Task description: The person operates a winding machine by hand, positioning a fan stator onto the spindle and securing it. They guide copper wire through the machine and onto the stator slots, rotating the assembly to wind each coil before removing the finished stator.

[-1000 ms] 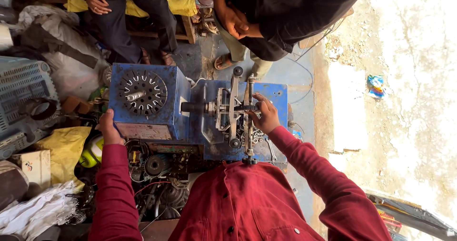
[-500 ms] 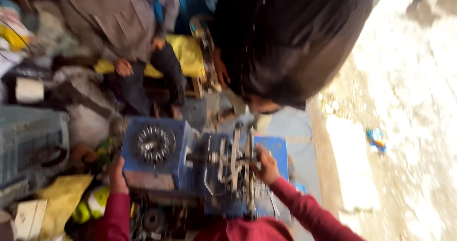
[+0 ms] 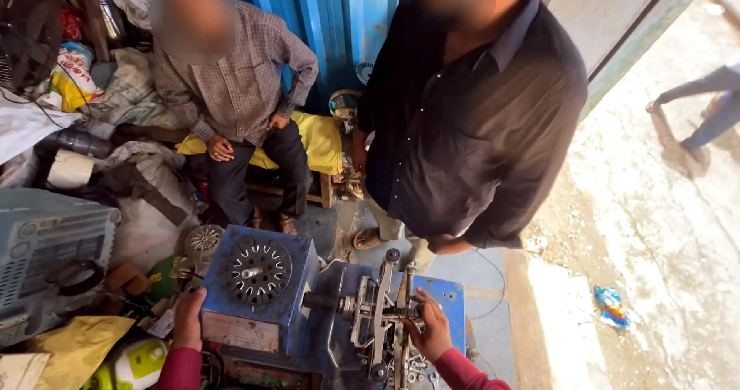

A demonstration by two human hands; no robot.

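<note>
- Setting: cluttered open-air workshop; blue corrugated wall (image 3: 339, 20) behind, pale concrete ground (image 3: 655, 228) to the right.
- Far left: grey slotted appliance casing (image 3: 46, 243), heaps of bags and cloth, a yellow sack (image 3: 73, 344) at the bottom edge.
- Left of centre: seated person in a checked shirt (image 3: 239, 82), on a bench with a yellow cushion (image 3: 320, 139), hands resting on the thighs.
- Left hand (image 3: 190, 321): fingers curled around the left edge of the blue machine box (image 3: 258, 301), gripping and steadying it; slotted round disc (image 3: 258, 270) on the box face, untouched.
- Centre: blue winding machine low in view, box joined by a short shaft to the metal frame assembly (image 3: 381, 321).
- Right hand (image 3: 428, 330): closed on the right side of the frame assembly, fingers wrapped over a bar or handle; exact part held too small to tell.
- Handling note, as judgement: box best kept braced by the left grip, frame turned evenly, fingers kept out of the frame's arms.
- Right of centre: standing person in a dark shirt (image 3: 478, 120), close above the machine.
- Far right: blue scrap (image 3: 613, 305) on the ground; a passer-by's legs (image 3: 697, 112) at the edge.
</note>
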